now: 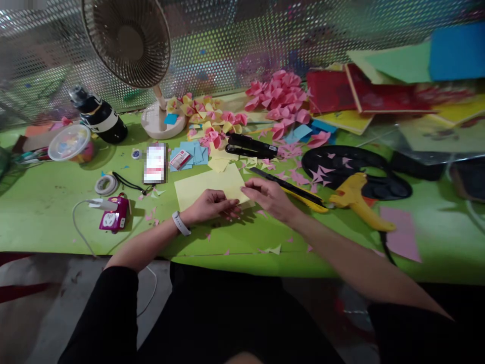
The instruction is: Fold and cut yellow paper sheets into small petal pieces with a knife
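Observation:
A pale yellow sheet of paper (206, 186) lies flat on the green table (45, 222) in front of me. My left hand (210, 205), with a white band at the wrist, rests on the sheet's near edge. My right hand (267, 196) pinches the sheet's near right corner between thumb and fingers. Both hands meet at that edge. A yellow and black utility knife (299, 194) lies just right of my right hand.
A yellow glue gun (356, 198), a black stapler (252, 145), blue paper squares (193, 151), pink and yellow folded paper flowers (278, 98), a desk fan (131, 45), a black bottle (100, 119), tape roll (106, 184), a pink sheet (403, 233) and stacked coloured paper (397, 86) surround the sheet.

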Tool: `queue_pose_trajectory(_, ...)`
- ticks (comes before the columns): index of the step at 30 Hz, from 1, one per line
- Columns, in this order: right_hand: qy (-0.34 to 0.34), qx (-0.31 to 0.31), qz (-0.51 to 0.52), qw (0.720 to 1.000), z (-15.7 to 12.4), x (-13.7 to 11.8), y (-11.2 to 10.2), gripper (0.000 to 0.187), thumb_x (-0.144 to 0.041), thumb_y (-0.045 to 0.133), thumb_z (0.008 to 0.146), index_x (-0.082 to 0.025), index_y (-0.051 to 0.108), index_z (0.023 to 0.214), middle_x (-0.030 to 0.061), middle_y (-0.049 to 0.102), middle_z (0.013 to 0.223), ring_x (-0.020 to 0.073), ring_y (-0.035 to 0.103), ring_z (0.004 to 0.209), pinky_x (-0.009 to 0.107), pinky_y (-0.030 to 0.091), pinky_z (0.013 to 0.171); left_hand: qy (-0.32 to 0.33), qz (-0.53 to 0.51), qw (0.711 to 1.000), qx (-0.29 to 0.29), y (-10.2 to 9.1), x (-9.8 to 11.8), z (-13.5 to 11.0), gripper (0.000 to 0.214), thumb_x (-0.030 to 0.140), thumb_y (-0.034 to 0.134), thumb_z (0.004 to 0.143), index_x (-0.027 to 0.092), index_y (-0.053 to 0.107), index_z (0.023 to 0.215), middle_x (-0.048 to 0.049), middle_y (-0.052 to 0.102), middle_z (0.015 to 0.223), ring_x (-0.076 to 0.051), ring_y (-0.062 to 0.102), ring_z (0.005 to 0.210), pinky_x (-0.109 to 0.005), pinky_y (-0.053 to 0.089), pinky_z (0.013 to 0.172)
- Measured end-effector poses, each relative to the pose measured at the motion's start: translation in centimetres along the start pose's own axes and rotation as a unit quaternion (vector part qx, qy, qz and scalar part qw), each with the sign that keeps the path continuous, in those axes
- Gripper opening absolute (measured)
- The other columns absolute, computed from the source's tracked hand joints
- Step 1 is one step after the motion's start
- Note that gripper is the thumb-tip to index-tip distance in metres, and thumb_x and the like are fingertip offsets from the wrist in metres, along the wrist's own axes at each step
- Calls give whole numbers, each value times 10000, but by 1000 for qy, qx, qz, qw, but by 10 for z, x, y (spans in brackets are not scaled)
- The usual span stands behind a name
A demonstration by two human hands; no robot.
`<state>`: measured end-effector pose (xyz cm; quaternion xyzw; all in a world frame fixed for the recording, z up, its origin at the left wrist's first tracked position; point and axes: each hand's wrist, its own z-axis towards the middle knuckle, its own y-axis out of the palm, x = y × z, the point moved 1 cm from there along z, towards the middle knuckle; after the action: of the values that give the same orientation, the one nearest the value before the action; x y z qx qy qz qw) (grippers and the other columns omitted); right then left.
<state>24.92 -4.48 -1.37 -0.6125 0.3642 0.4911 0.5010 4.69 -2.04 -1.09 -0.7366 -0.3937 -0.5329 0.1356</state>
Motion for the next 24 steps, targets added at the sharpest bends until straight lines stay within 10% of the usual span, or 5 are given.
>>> queue_pose_trajectory(24, 66, -233, -58, 969, -1, -2, -27, 342, -513, 571, 933, -214, 593, 769, -13, 593, 656, 140, 559, 584, 284, 414, 553, -13, -62, 998, -24, -3, 3, -2, 449, 455, 870, 712, 57, 699, 833, -115, 786, 844, -141, 755, 706, -287, 620, 718)
